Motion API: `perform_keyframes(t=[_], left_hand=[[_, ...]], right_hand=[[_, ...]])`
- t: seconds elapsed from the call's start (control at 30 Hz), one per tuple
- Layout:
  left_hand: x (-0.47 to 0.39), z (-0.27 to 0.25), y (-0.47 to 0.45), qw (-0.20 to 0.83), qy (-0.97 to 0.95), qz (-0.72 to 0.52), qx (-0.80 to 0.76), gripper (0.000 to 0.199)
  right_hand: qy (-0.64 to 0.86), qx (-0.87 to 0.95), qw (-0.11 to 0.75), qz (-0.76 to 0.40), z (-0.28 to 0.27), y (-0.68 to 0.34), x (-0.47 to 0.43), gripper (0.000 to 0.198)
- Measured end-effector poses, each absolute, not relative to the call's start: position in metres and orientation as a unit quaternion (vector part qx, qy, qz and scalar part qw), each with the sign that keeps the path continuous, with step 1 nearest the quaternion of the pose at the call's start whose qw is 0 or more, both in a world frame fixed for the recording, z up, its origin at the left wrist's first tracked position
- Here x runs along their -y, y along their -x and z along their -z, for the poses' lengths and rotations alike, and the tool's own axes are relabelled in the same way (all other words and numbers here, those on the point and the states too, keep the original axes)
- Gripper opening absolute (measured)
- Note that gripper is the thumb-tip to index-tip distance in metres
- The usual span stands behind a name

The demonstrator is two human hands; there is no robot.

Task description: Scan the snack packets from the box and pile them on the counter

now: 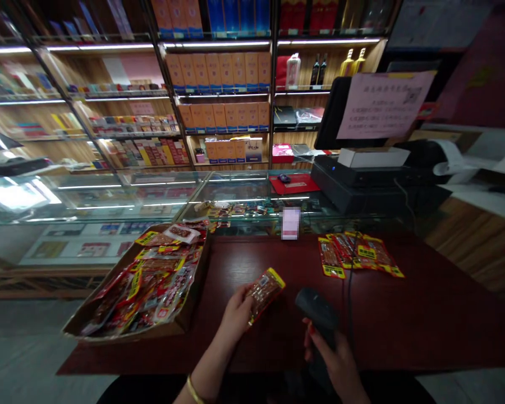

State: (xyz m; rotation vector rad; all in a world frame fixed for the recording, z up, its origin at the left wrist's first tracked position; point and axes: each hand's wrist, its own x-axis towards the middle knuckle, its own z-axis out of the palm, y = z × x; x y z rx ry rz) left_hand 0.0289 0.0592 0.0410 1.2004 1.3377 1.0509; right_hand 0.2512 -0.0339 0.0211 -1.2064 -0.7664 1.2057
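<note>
Centrally, the person's left hand [239,307] has a closed grip on one flat snack packet [267,289], thumb on top, pinching its near left end. The packet's long axis slants from near left to far right, its yellow-edged far end free. Whether its underside touches the tabletop [252,350] cannot be told.

The right hand [334,359] has its fingers wrapped around the handle of one black handheld scanner [317,308]. The scanner's head tips up, to the far side and a little left. From that head, the packet lies to the left and slightly farther off, with a gap between; the left hand is the nearer to the packet, being the one that holds it.

Outward, to the left, one open cardboard box [197,280] sits slanted on the tabletop, heaped with similar packets [151,280], too overlapped to count. To the far right lies one pile of packets [362,253], at least four, fanned and overlapping. One dark cord [350,292] runs across this pile toward the right hand.

At the tabletop's far edge, midway, stands one blurred card [290,223]. Beyond are a glass display case [235,188], one red mat [294,184], and, far right, one monitor [334,112] with one printed sheet [382,104] on it. Lit shelves [223,96] fill the far wall, holding boxes, two dark bottles [322,72] and two gold ones.
</note>
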Motion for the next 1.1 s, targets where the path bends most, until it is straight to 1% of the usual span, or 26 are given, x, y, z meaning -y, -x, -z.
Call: perform_keyframes(t=[0.03, 0.1, 0.2, 0.3, 0.37, 0.43, 0.47, 0.53, 0.63, 0.7, 0.77, 0.8, 0.87, 0.93, 1.0, 1.03, 1.1], left_hand=[[-0.068, -0.04, -0.047, 0.546, -0.476, -0.433, -0.537, 0.034], [-0.088, -0.041, -0.089, 0.586, -0.452, -0.431, -0.516, 0.03], [-0.123, -0.043, -0.162, 0.592, -0.452, -0.418, -0.52, 0.025], [-0.154, -0.05, -0.23, 0.592, -0.48, -0.388, -0.518, 0.023], [-0.166, -0.057, -0.259, 0.59, -0.516, -0.365, -0.503, 0.018], [-0.17, -0.064, -0.267, 0.574, -0.557, -0.351, -0.487, 0.016], [-0.169, -0.067, -0.261, 0.558, -0.576, -0.352, -0.483, 0.018], [-0.161, -0.074, -0.232, 0.511, -0.608, -0.366, -0.484, 0.028], [-0.138, -0.087, -0.148, 0.42, -0.651, -0.394, -0.495, 0.04], [-0.115, -0.102, -0.076, 0.303, -0.693, -0.405, -0.514, 0.04], [-0.091, -0.12, -0.002, 0.142, -0.707, -0.4, -0.566, 0.039], [-0.079, -0.128, 0.033, 0.079, -0.693, -0.383, -0.606, 0.038], [-0.06, -0.14, 0.091, -0.004, -0.652, -0.297, -0.698, 0.039], [-0.047, -0.144, 0.127, -0.032, -0.604, -0.182, -0.775, 0.043], [-0.039, -0.142, 0.14, -0.022, -0.58, -0.099, -0.808, 0.048], [-0.036, -0.139, 0.14, -0.012, -0.579, -0.08, -0.811, 0.048], [-0.033, -0.134, 0.135, 0.0, -0.586, -0.082, -0.806, 0.041]], right_hand=[[0.515, 0.308, 0.612, -0.515, -0.018, -0.257, 0.033, 0.053], [0.5, 0.27, 0.644, -0.512, -0.012, -0.266, 0.033, 0.053], [0.478, 0.238, 0.672, -0.514, -0.001, -0.272, 0.035, 0.05], [0.475, 0.23, 0.675, -0.516, 0.01, -0.274, 0.036, 0.049], [0.479, 0.229, 0.673, -0.515, 0.016, -0.275, 0.037, 0.049], [0.482, 0.227, 0.669, -0.518, 0.019, -0.277, 0.037, 0.049], [0.483, 0.228, 0.664, -0.524, 0.019, -0.277, 0.038, 0.051], [0.483, 0.228, 0.649, -0.542, 0.016, -0.279, 0.04, 0.055], [0.482, 0.227, 0.619, -0.577, 0.011, -0.283, 0.042, 0.053], [0.483, 0.219, 0.602, -0.597, 0.009, -0.286, 0.041, 0.051], [0.497, 0.185, 0.583, -0.616, 0.009, -0.287, 0.037, 0.056], [0.504, 0.167, 0.581, -0.616, 0.009, -0.287, 0.035, 0.059], [0.516, 0.152, 0.58, -0.612, 0.006, -0.283, 0.031, 0.064], [0.525, 0.174, 0.587, -0.591, 0.002, -0.274, 0.028, 0.064], [0.529, 0.219, 0.592, -0.567, -0.003, -0.26, 0.026, 0.058], [0.526, 0.242, 0.592, -0.561, -0.005, -0.252, 0.025, 0.056], [0.51, 0.283, 0.586, -0.562, -0.008, -0.236, 0.024, 0.051]])
